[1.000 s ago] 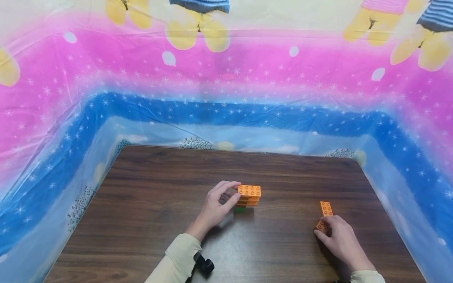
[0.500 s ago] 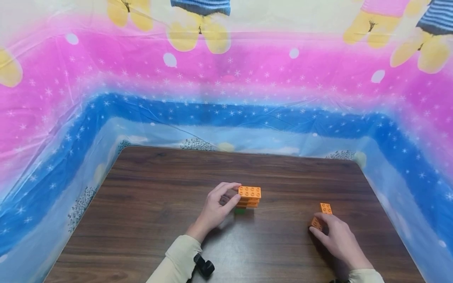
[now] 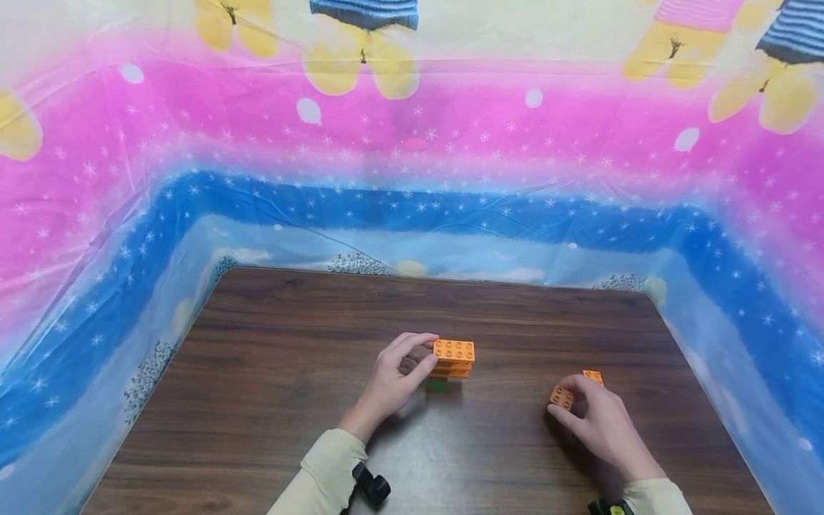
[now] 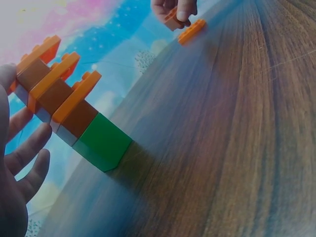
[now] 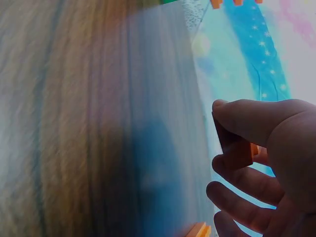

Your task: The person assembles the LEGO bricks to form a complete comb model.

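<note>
A tower of toy building bricks (image 3: 454, 350) stands on the table, topped by an orange brick with studs. In the left wrist view its base is a green block (image 4: 102, 143), with brown-looking blocks and overhanging orange plates stacked above. My left hand (image 3: 388, 375) pinches the tower's top end between thumb and index finger, the other fingers spread beside it. To the right, my right hand (image 3: 601, 429) pinches an orange brick (image 3: 561, 398), held above the table. Another orange brick (image 3: 594, 375) lies just behind that hand, partly hidden by it.
The brown wood-grain table (image 3: 309, 315) has a patterned pink and blue cloth (image 3: 412, 207) hanging around its far and side edges. A black wrist device (image 3: 371, 483) is strapped at the left sleeve, and another (image 3: 610, 506) at the right.
My right hand has lifted its orange brick away from the other one and moved left with it. The left hand and the tower have stayed in place.
</note>
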A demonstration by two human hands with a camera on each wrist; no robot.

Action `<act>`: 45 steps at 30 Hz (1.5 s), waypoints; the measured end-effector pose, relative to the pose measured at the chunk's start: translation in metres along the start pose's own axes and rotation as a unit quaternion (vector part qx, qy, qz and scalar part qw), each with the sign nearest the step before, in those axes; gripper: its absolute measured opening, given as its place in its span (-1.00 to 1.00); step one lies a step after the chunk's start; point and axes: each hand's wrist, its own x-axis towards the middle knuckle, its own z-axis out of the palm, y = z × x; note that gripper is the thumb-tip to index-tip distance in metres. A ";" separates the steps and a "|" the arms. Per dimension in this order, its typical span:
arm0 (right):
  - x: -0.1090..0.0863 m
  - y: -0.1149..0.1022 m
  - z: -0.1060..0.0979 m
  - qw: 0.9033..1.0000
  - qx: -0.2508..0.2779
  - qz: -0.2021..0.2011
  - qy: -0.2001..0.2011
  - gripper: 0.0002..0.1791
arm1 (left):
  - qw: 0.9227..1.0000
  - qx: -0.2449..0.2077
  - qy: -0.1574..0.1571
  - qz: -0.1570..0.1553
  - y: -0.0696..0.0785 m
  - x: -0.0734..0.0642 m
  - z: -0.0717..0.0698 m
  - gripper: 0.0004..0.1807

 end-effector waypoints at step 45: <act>0.040 -0.070 -0.006 0.987 0.083 -0.117 0.070 -0.52 | 1.000 0.009 -0.002 0.004 -0.001 -0.001 -0.001 -0.64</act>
